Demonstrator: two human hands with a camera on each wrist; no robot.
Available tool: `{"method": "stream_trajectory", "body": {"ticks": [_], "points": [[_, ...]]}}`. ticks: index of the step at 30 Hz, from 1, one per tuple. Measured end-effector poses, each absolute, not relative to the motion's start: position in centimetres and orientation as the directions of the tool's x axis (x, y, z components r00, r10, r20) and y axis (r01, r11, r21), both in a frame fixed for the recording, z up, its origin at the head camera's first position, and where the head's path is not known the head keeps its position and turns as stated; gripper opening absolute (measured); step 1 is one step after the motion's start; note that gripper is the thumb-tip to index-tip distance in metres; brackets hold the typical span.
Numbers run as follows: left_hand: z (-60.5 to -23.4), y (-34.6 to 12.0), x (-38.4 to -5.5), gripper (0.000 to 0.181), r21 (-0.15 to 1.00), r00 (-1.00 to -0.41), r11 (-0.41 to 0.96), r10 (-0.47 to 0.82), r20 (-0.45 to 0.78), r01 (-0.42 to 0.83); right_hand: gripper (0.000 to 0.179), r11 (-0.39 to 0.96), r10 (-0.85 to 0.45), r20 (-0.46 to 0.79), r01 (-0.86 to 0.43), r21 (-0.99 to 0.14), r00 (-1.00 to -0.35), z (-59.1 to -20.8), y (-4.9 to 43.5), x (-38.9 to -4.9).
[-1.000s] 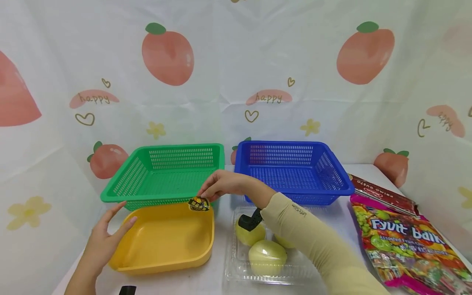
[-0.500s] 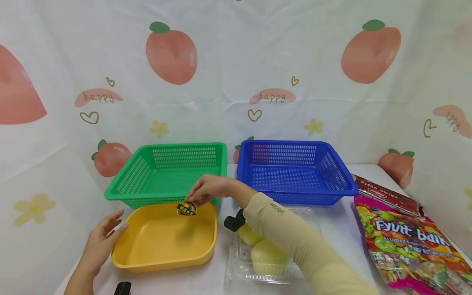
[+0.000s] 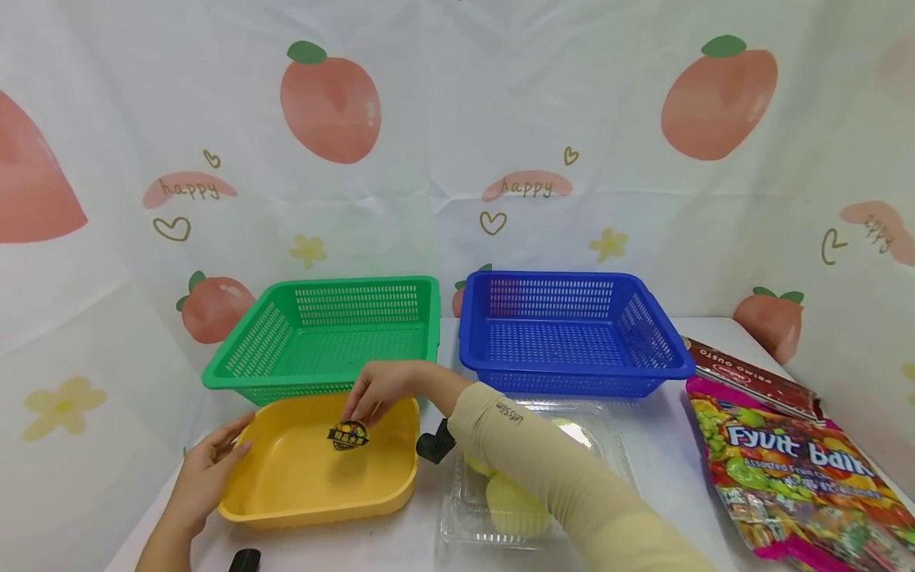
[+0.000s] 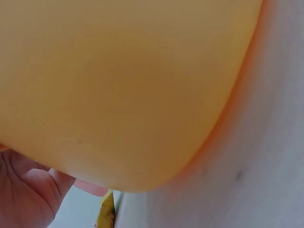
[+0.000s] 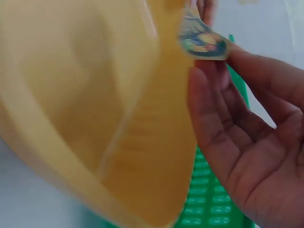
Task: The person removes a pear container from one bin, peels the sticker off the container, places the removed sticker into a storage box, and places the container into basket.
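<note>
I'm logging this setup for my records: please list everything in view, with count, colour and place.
Basin: 1, yellow, front left
Fruit label: 1, black and gold, held over the basin
Left slotted basket: 1, green, behind the basin
Right slotted basket: 1, blue, beside the green one
Plastic container: 1, clear, right of the basin
Fruits: at least 2 (partly hidden), pale green, in the container
Candy bag: 1, multicoloured, far right
Primo Gusto packet: 1, dark red, behind the bag
Crinkled edge: 1, yellow, bottom of left wrist view, unclear what
Table: 1, white, beneath
Peach-print cloth: at least 1, white, background
Sleeve: 1, beige, right forearm
Wrist devices: 2, black, one lower left, one by the cuff
Left hand: 1, bare, at the basin's left rim
Right hand: 1, bare, pinching the label
</note>
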State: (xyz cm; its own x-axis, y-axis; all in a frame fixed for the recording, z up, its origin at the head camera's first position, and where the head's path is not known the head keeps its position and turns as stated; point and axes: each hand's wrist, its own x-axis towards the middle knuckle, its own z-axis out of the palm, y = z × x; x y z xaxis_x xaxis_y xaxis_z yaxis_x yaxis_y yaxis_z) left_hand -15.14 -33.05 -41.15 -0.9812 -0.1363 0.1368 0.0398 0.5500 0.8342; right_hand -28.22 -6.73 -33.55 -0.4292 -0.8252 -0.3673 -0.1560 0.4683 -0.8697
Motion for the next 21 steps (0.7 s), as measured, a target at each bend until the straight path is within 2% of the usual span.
{"method": "stream_trajectory", "body": {"ticks": [4, 12, 21], "points": [[-41.1, -33.1, -15.2, 0.050, 0.826, -0.981, 0.563, -0.157, 0.112, 0.004, 0.019, 0.533, -0.814, -0.420, -0.228, -0.815, -0.400, -33.7, -7.8, -27.8], [-41.0, -32.7, -15.2, 0.047, 0.787, -0.979, 0.616, -0.178, 0.098, -0.033, 0.017, 0.574, -0.784, -0.423, -0.269, -0.774, -0.455, -34.4, -9.3, -27.2], [-40.8, -32.6, -15.2, 0.043, 0.724, -0.972, 0.688, -0.204, 0.116, -0.058, 0.011, 0.604, -0.770, -0.454, -0.282, -0.745, -0.448, -34.8, -9.9, -26.8]]}}
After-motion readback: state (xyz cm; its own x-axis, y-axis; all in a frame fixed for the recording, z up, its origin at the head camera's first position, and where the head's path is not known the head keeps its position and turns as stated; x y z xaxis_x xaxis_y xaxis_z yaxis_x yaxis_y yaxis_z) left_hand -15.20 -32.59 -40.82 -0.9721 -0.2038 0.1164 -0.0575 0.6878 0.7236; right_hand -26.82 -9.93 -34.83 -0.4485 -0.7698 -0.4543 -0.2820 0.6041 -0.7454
